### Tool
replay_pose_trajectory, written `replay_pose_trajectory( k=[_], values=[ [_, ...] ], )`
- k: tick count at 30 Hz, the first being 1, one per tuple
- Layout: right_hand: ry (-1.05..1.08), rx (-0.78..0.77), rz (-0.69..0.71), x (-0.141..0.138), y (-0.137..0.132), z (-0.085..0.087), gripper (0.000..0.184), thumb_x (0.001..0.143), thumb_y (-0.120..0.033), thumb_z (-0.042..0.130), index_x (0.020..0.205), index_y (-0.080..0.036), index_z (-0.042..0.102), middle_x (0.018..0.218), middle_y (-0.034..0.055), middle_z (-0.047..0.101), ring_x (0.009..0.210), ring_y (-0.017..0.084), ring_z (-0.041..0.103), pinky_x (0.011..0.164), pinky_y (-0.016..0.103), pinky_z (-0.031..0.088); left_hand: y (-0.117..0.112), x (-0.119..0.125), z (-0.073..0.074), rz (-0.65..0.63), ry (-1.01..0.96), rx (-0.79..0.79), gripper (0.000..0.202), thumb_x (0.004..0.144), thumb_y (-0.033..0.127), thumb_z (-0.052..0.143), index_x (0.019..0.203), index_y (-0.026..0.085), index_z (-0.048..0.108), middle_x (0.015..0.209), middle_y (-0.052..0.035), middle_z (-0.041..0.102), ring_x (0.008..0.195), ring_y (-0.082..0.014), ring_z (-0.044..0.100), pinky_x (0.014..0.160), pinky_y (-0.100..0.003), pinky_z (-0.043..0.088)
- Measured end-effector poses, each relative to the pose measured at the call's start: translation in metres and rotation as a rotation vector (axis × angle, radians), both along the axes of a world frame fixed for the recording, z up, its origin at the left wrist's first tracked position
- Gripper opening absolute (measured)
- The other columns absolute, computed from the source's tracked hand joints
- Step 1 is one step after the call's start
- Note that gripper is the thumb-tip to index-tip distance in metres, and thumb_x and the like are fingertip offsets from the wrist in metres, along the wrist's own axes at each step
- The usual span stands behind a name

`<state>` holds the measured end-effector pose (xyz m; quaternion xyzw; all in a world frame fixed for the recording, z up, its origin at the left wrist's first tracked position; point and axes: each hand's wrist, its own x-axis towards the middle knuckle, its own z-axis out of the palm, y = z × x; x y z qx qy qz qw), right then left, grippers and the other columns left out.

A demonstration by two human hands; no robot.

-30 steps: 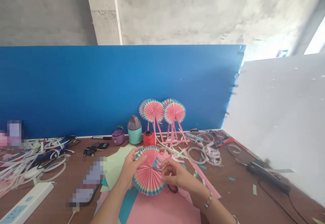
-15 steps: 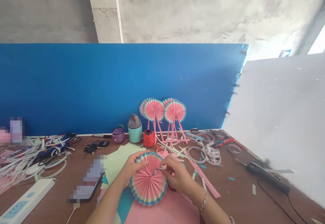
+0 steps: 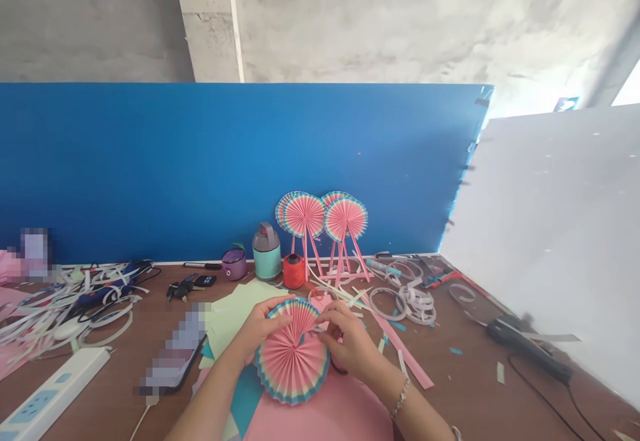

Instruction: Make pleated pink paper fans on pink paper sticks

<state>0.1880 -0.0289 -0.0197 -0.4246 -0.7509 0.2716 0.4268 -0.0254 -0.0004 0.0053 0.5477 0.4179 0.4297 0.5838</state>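
Note:
A round pleated paper fan [image 3: 293,368], pink with a cream band and blue edge, is held over a sheet of pink paper [image 3: 325,418]. My left hand [image 3: 265,328] grips its upper left side, thumb across the folds. At the fan's upper right edge, the fingers of my right hand [image 3: 345,338] are pinched together; whether they hold the paper edge or some small piece I cannot make out. A narrow gap shows in the pleats on that side. Green paper sheets [image 3: 240,308] lie beyond my left hand.
Several finished-looking pink fans [image 3: 346,218] on stick legs lean by the blue partition [image 3: 200,161]. A turquoise container [image 3: 267,258], red spool [image 3: 293,271] and purple pot [image 3: 233,264] stand beside them. A phone [image 3: 177,354], power strip [image 3: 55,388], white strip coils [image 3: 417,304] and a glue gun [image 3: 527,344] lie around.
Both hands keep nearly the same hold on the fan. The right fingers have shifted very slightly at its edge, and the camera view has moved a little.

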Motion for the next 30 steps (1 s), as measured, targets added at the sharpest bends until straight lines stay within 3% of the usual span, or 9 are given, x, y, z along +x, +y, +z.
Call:
replay_pose_trajectory(
  k=[5,9,15,20,22,27,30],
  values=[
    [0.002,-0.003,-0.042,-0.002,0.001,0.001,0.015,0.076,-0.014,0.055,0.084,-0.019,0.066,0.096,0.0065,0.057,0.063,0.011,0.053,0.059,0.025,0.046,0.001,-0.001,-0.001,-0.009,-0.002,-0.003,0.054,0.059,0.036,0.079,0.109,0.018,0.067,0.119,-0.0117,0.064,0.114,-0.0331,0.053,0.096,-0.041,0.041],
    [-0.017,0.024,-0.070,-0.003,-0.001,0.006,0.016,0.073,-0.008,0.053,0.069,-0.019,0.065,0.075,0.0037,0.060,0.068,0.014,0.055,0.059,0.024,0.044,0.003,-0.002,-0.003,0.019,-0.060,-0.011,0.053,0.061,0.033,0.079,0.110,0.018,0.066,0.122,-0.0113,0.062,0.115,-0.0321,0.053,0.097,-0.039,0.041],
    [0.051,0.010,-0.191,-0.001,-0.004,0.014,0.015,0.071,-0.009,0.049,0.064,-0.018,0.058,0.070,0.0026,0.059,0.064,0.014,0.053,0.059,0.024,0.041,0.006,-0.004,-0.006,0.085,-0.372,-0.162,0.063,0.066,0.030,0.077,0.124,0.022,0.055,0.119,-0.0100,0.064,0.107,-0.0285,0.060,0.089,-0.037,0.047],
    [0.280,0.000,-0.386,0.002,-0.001,0.015,0.012,0.077,-0.024,0.052,0.069,-0.018,0.059,0.071,0.0041,0.059,0.066,0.017,0.053,0.062,0.026,0.042,0.005,0.011,-0.018,0.011,-0.605,-0.175,0.045,0.069,0.025,0.073,0.111,0.014,0.063,0.118,-0.0127,0.064,0.109,-0.0253,0.059,0.088,-0.030,0.047],
    [0.340,0.008,-0.407,0.001,0.002,0.012,0.013,0.078,-0.027,0.053,0.071,-0.018,0.059,0.073,0.0048,0.059,0.068,0.017,0.053,0.063,0.027,0.042,0.002,0.022,-0.022,-0.012,-0.607,-0.218,0.038,0.069,0.023,0.073,0.105,0.012,0.065,0.111,-0.0137,0.068,0.102,-0.0257,0.063,0.084,-0.032,0.049],
    [0.378,-0.139,-0.261,-0.002,0.004,0.005,0.019,0.076,-0.035,0.060,0.068,-0.017,0.060,0.071,0.0033,0.058,0.065,0.016,0.052,0.061,0.027,0.042,-0.005,0.032,-0.020,0.173,-0.514,-0.176,0.042,0.064,0.024,0.075,0.104,0.015,0.064,0.096,-0.0099,0.072,0.085,-0.0253,0.068,0.071,-0.032,0.052],
    [0.504,-0.299,-0.264,-0.001,0.001,0.012,0.034,0.076,-0.046,0.060,0.096,-0.018,0.062,0.080,0.0030,0.060,0.064,0.015,0.053,0.056,0.025,0.042,-0.006,0.023,-0.011,0.128,-0.399,-0.106,0.045,0.062,0.025,0.076,0.104,0.017,0.063,0.096,-0.0080,0.072,0.086,-0.0253,0.067,0.074,-0.032,0.050]
  ],
)
